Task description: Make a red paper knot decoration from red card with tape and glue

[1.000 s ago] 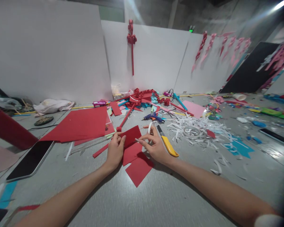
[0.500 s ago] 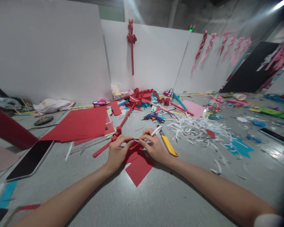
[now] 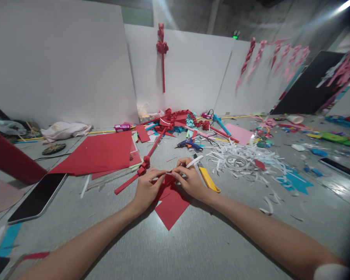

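Note:
Low at the centre, my left hand [image 3: 147, 188] and my right hand [image 3: 191, 181] meet with thumbs and forefingers pinched over folded red paper [image 3: 172, 212]. The fingers of the left pinch the paper's upper edge. A thin white strip [image 3: 195, 160] runs along that edge between the fingertips and curls up behind my right hand, which grips it. A pointed red corner lies on the floor toward me. Just past my left hand is a red knotted paper strip [image 3: 144, 164]. A yellow utility knife [image 3: 209, 180] lies beside my right hand.
A blue glue gun [image 3: 189, 144] lies ahead, with heaped white paper strips [image 3: 242, 153] to its right. Large red sheets [image 3: 96, 151] and a phone [image 3: 37, 198] are on the left. Another phone [image 3: 342, 168] lies far right. Red paper decorations [image 3: 162, 48] hang on the white panels.
My left hand has shifted slightly right, its fingertips closer to my right hand's. The white strip's free end has swung a little to the right, and the red paper has moved marginally.

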`<state>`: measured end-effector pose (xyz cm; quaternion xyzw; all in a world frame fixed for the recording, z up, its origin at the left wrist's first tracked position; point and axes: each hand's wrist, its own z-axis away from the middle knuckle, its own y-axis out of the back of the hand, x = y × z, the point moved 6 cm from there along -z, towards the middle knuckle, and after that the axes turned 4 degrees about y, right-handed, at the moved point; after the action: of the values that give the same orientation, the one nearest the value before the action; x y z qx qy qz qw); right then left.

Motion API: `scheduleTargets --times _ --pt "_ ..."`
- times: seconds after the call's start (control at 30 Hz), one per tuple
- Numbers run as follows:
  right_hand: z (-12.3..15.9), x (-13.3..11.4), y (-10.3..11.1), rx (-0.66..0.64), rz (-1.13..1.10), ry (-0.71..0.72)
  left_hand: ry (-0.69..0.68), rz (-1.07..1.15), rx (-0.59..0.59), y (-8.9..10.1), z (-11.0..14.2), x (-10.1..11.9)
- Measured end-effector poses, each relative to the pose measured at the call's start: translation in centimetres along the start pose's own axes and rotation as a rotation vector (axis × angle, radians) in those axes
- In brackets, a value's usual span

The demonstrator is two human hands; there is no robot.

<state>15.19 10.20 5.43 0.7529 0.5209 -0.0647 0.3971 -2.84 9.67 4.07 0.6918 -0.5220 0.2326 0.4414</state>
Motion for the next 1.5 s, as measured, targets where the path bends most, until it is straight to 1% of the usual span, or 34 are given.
scheduleTargets --times 0.33,0.63,0.93,1.1,1.23,1.5 --pt "0.0 -0.4 0.2 -0.035 0.071 0.070 0.008 0.007 -0.019 -0.1 0.1 0.1" --pt "0.0 -0.4 0.2 -0.037 0.100 0.065 -0.026 0.007 -0.015 -0.1 0.1 0.7" --pt "0.0 -0.4 0.3 -0.028 0.119 0.071 -0.094 -0.027 0.005 0.0 0.2 1.1" --pt "0.2 -0.6 0.3 -0.020 0.107 0.063 -0.165 -0.111 0.035 0.2 0.4 1.5" --pt "0.3 -0.7 0.1 -0.038 0.102 0.058 -0.219 -0.179 0.065 0.4 0.6 1.8" --pt "0.4 -0.7 0.2 -0.020 0.100 0.063 -0.236 -0.184 0.048 0.3 0.6 1.7"
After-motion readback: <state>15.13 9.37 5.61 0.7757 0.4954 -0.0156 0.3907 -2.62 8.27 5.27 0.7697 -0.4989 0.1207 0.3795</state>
